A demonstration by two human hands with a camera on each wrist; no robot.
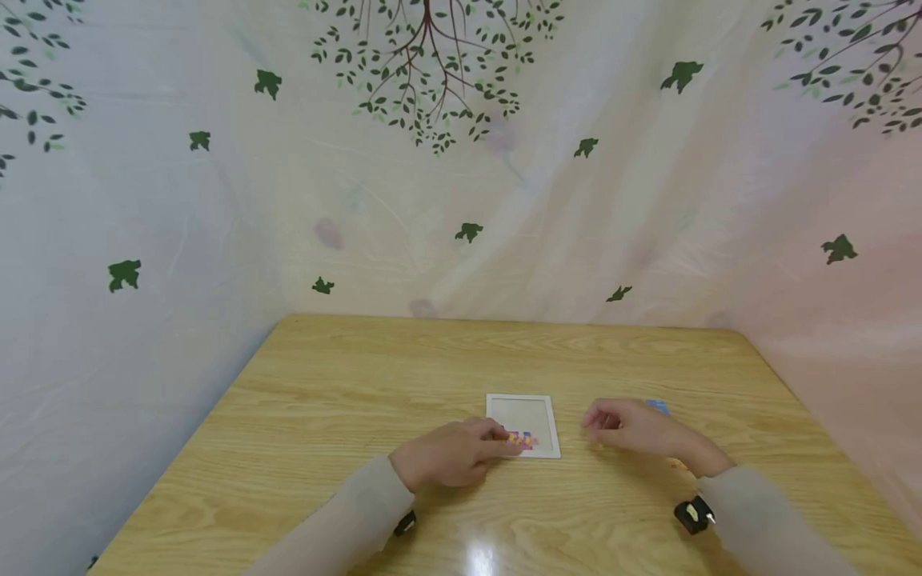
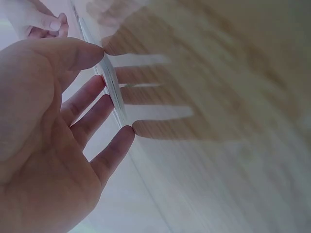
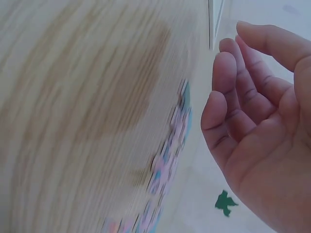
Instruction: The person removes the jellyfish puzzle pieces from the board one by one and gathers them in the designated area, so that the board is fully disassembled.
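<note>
A white square puzzle tray [image 1: 555,432] lies on the table, with a few joined pink, yellow and blue puzzle pieces [image 1: 528,439] along its near side. My left hand [image 1: 457,452] rests at the tray's near left, fingertips touching its edge and the table; one finger reaches over the pieces. To the right of the tray, my right hand [image 1: 637,424] hovers with loosely bent fingers and nothing visible between them. Loose puzzle pieces [image 3: 167,155] lie flat below it in the right wrist view. In the head view that hand and wrist hide most of them, leaving a blue piece [image 1: 657,406] showing.
The wooden table [image 1: 346,376] extends around the tray on all sides. Pale curtains [image 1: 403,200] printed with leaves and green birds hang behind and beside it. A black wrist camera [image 1: 694,514] sits under the right sleeve.
</note>
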